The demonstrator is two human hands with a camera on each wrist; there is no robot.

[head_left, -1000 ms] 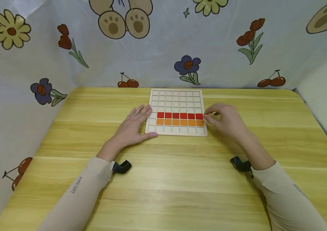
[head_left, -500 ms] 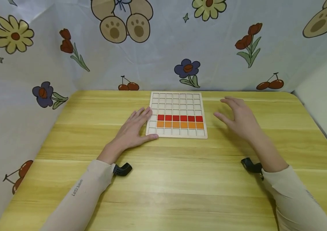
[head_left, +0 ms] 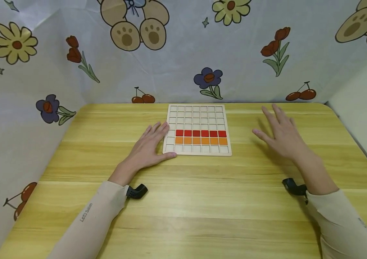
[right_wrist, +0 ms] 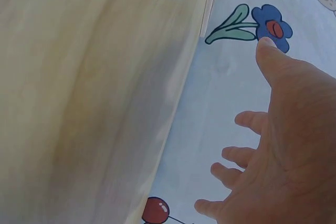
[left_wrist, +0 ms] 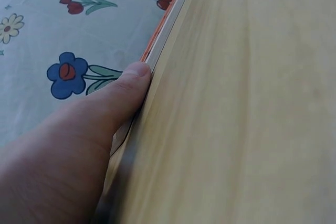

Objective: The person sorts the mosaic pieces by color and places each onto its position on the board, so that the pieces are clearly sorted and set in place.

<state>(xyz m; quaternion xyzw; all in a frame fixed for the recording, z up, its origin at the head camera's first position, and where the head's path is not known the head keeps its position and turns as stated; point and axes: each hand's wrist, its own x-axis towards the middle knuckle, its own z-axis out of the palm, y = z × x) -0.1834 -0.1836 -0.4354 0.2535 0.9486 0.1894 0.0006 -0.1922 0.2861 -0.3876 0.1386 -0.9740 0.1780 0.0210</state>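
A pale wooden grid board lies flat near the table's far edge. One row of its squares carries red tiles, and the row in front carries orange tiles. My left hand rests at the board's left side with fingers spread, the thumb touching the near left corner. In the left wrist view, that thumb lies along the board's edge. Off to the right, my right hand hovers over the table, fingers spread and holding nothing. The right wrist view shows this hand apart from the board.
The wooden table stretches out in front of the board. Behind it hangs a patterned cloth with flowers and cherries. Dark wrist cameras sit at the left cuff and the right cuff.
My right hand has moved away from the board's right edge to the right, and its pinched fingers have spread. The left hand stays against the board. The head view has shifted slightly.
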